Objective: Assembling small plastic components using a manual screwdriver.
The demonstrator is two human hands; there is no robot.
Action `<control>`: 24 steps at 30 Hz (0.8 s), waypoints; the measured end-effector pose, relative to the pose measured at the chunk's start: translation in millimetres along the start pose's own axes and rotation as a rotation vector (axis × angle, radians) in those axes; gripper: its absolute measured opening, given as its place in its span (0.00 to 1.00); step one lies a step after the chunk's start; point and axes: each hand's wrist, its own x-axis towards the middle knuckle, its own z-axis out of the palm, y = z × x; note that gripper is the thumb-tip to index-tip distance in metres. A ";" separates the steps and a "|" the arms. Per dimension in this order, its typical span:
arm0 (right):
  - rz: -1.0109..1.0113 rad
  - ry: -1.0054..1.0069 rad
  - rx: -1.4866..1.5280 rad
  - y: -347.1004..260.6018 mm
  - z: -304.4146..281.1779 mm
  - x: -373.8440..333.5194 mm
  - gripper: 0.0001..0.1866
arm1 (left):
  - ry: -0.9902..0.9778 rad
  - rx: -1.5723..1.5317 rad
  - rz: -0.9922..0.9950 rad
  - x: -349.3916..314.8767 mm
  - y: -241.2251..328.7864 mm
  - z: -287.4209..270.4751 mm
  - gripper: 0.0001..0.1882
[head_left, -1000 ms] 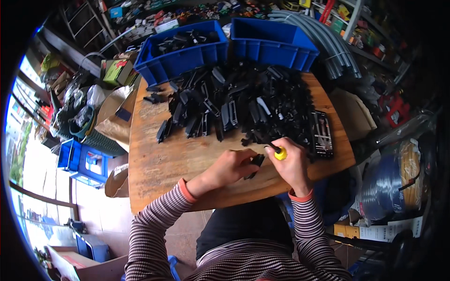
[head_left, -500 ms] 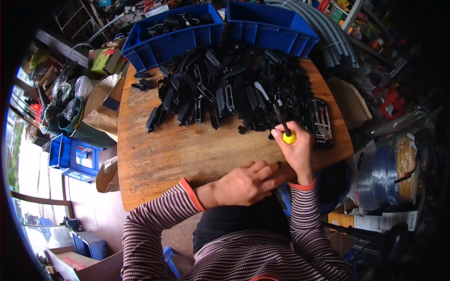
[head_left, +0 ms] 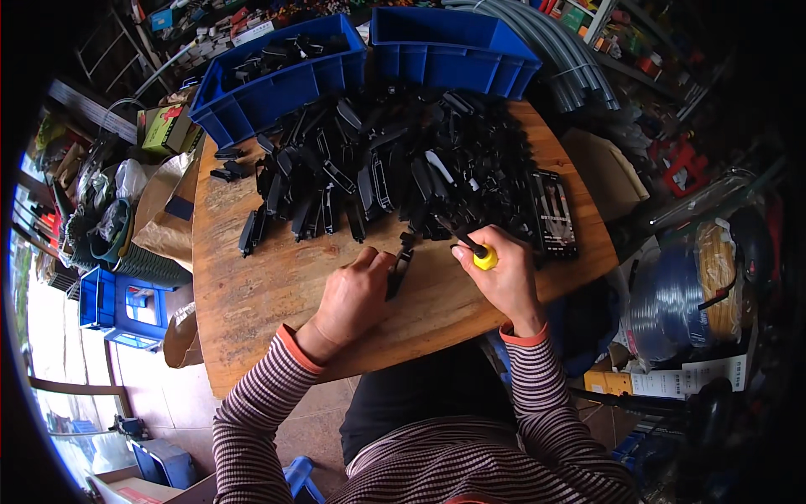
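Note:
My left hand (head_left: 354, 292) is closed around one end of a slim black plastic part (head_left: 400, 273), held just over the wooden table (head_left: 277, 294) in front of the pile. In my right hand (head_left: 509, 273) is a screwdriver (head_left: 484, 257) with a black and yellow handle, its dark shaft pointing up and left toward the parts. The tip is hard to make out against them. Beyond both hands spreads a heap of similar black plastic parts (head_left: 374, 181), many long and narrow. A small black piece (head_left: 407, 239) lies by the far end of the held part.
Two blue bins stand at the table's far edge: the left bin (head_left: 281, 88) holds more black parts, while the right bin (head_left: 457, 55) shows bare inner walls. A dark flat phone-like object (head_left: 556, 214) lies right of the heap. Grey hoses (head_left: 579, 80) curve beyond the right corner.
My left hand has moved forward and left from the table's near edge, and the black part now shows in its fingers. The right hand with the screwdriver has shifted left. The view has shifted slightly.

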 end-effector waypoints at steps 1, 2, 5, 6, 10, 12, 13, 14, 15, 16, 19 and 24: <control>0.000 0.001 -0.001 -1.3 0.7 0.8 0.08 | 0.014 0.051 -0.010 -1.3 1.9 -1.4 0.14; -0.006 -0.007 -0.013 -3.0 1.9 1.8 0.08 | 0.027 0.101 -0.021 -1.8 3.3 -3.0 0.15; -0.016 -0.021 -0.042 -6.4 4.7 3.8 0.08 | -0.050 0.227 0.290 -1.3 5.3 -8.9 0.17; -0.016 -0.032 -0.035 -7.1 5.5 3.9 0.08 | -0.087 0.290 0.442 -1.8 4.7 -9.7 0.17; -0.010 -0.060 -0.036 -6.2 4.2 4.2 0.08 | -0.111 0.399 0.498 -4.7 -3.5 -11.2 0.18; -0.001 -0.067 -0.060 -5.9 2.9 4.1 0.08 | -0.126 0.322 0.470 -4.8 -6.5 -13.5 0.18; -0.001 -0.070 -0.060 -6.4 3.7 4.5 0.08 | -0.142 0.246 0.444 -3.9 -7.8 -14.8 0.17; -0.001 -0.075 -0.053 -7.0 4.7 5.1 0.08 | -0.158 0.171 0.418 -3.3 -8.7 -15.5 0.17; 0.000 -0.079 -0.046 -7.7 5.7 5.6 0.08 | -0.158 0.171 0.416 -2.9 -9.4 -15.7 0.17; 0.000 -0.083 -0.039 -8.1 6.7 6.0 0.08 | -0.170 0.177 0.441 -2.1 -10.1 -15.6 0.16; -0.042 -0.083 -0.035 -7.9 10.6 5.5 0.08 | -0.194 0.191 0.491 -2.3 -10.1 -13.0 0.16; -0.058 -0.094 -0.022 -8.6 14.8 6.3 0.08 | -0.151 0.195 0.586 -7.5 -1.6 -3.4 0.16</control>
